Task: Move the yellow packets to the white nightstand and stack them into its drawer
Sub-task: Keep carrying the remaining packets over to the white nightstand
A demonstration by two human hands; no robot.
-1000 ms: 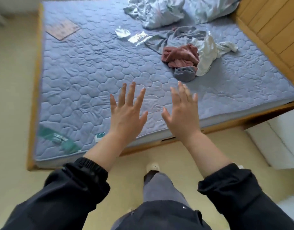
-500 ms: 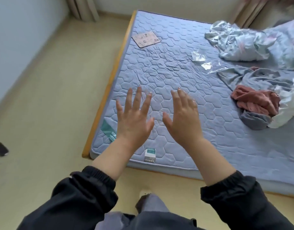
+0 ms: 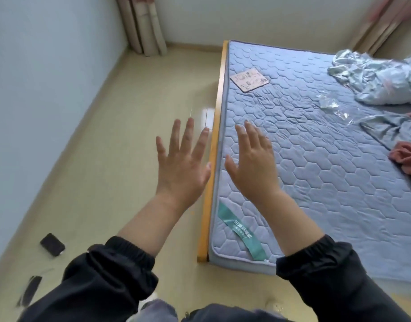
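left hand [image 3: 181, 163] fingers spread, holding nothing, over floor [image 3: 102, 163] | right hand [image 3: 251, 163] spread, empty, over mattress [image 3: 327, 177] edge

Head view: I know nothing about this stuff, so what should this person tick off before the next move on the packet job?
1. Left hand free: ok, fingers spread, holding nothing.
2. Right hand free: ok, fingers straight, holding nothing.
3. Yellow packets in sight: not ok, none shows in this view.
4. White nightstand in sight: not ok, it is out of view.
5. Floor free of trip hazards: not ok, a small dark object and a dark strip lie on it to the person's left.
6. Drawer open and ready: cannot tell.
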